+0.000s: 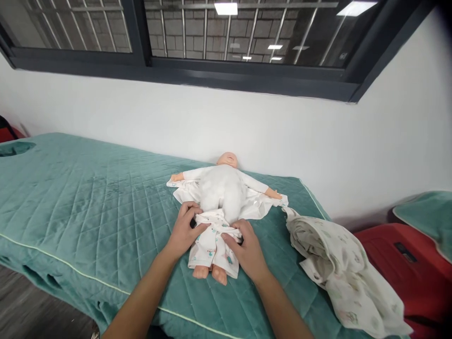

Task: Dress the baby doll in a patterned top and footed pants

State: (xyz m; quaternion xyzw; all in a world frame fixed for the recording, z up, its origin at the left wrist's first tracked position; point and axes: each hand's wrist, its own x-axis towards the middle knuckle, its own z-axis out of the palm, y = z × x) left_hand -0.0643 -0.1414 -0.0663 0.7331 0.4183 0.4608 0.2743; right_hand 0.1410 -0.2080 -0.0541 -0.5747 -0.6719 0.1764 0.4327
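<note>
A baby doll [223,188] with a white cloth body lies on its back on the green quilted table [88,197], head toward the wall, arms spread. Printed white trousers [212,247] cover its legs, with bare feet sticking out at the near end. My left hand [185,230] grips the waistband at the doll's left hip. At the other hip, my right hand [245,247] pinches the same waistband. An open white garment [259,205] lies spread under the doll's torso.
A crumpled printed blanket [339,273] lies at the table's right end, draping over the edge. A red seat [395,259] stands to the right, with another green cover [429,221] beyond it. The white wall runs close behind the doll's head.
</note>
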